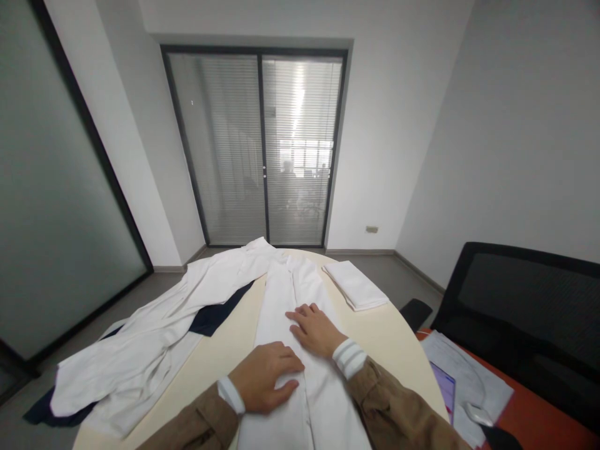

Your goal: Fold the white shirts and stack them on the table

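Observation:
A long white garment (276,300) lies lengthwise down the middle of the round cream table (384,337), with a seam or opening running along its centre. My left hand (268,377) rests on its near part, fingers apart and pointing right, holding nothing. Farther up, my right hand (315,329) lies on the cloth just right of the centre line, its fingers spread and nothing in them. To the right sits a folded white cloth (357,286). A heap of white clothing (154,331) covers the table's left side, with dark blue fabric (220,315) showing beneath it.
On the right, a black mesh chair (525,319) stands by an orange surface (539,409) bearing papers (462,369), a lit phone or tablet (444,387) and a white mouse-like object (478,414). Beyond the table are glass doors with blinds (300,150).

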Demonstrator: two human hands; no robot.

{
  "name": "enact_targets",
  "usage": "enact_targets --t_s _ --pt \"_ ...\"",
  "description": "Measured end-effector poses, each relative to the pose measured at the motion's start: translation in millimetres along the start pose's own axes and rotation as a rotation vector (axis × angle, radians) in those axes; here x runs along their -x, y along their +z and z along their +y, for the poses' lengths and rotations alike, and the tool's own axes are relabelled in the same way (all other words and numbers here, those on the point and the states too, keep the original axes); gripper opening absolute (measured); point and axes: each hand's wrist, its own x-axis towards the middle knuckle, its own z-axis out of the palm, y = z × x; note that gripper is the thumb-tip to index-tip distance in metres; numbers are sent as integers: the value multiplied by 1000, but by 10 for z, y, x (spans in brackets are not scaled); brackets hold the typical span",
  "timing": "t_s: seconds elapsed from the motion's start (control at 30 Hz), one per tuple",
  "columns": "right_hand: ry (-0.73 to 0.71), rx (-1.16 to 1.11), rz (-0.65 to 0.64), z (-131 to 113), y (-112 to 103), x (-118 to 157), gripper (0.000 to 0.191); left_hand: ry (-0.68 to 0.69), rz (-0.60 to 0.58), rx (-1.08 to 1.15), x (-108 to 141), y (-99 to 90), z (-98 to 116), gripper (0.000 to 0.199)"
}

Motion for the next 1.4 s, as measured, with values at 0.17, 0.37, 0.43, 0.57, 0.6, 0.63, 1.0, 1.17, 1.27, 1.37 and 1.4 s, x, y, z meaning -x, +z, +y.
enact_targets --t_s 0.17,0.37,0.43,0.57,0.6,0.63,1.0,1.17,1.27,1.37,1.4 --pt "-45 38 49 48 40 -15 47 -113 166 7 -187 34 -193 24" --pt "-41 -71 26 137 58 -66 46 -347 309 -76 -476 255 -514 55" --pt "8 -235 24 229 43 -82 43 -376 251 -116 -500 356 -556 63" --pt "127 -526 56 466 49 -132 39 -340 166 -228 -466 440 -548 63" --pt "157 -566 59 527 62 -160 38 -339 158 -245 -457 437 -542 61" --pt "187 -589 65 587 77 -199 37 -341 154 -256 -451 430 -538 60" --pt "664 -201 246 1347 -33 -1097 38 -355 163 -214 -483 345 -567 54" --pt "774 -200 172 1612 -14 -1417 40 -362 153 -161 -495 312 -595 54" --pt "799 -189 162 1686 18 -1540 32 -363 148 -151 -501 317 -621 55" --pt "820 -148 185 1675 23 -1599 29 -368 145 -144 -507 323 -638 56" --pt "830 -128 199 1650 19 -1606 31 -369 145 -140 -508 324 -640 56"
